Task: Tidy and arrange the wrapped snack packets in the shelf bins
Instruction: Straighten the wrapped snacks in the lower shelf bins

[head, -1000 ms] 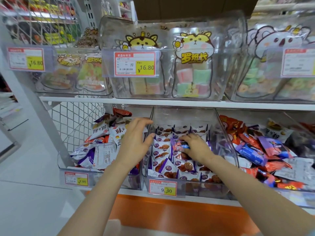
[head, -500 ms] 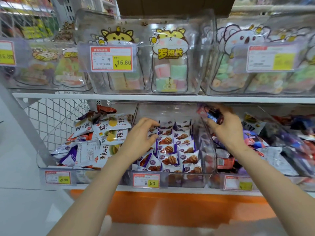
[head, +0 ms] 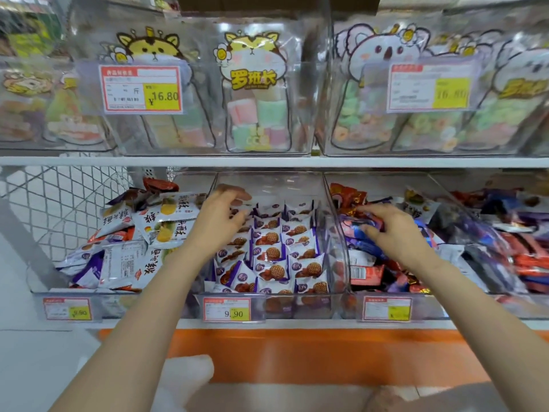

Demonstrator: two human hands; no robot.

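The middle bin (head: 282,187) is clear glossy plastic; its packets (head: 271,254) are shiny film. Left of it, white mesh (head: 68,203) looks like painted metal, though blurred.

Left hand (head: 219,223) over waffle packets (head: 271,254), right hand (head: 393,233) pinching blue packet (head: 353,226).

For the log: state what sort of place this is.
Most likely a snack shop aisle: price tags on clear shelf bins heaped with wrapped snack packets.
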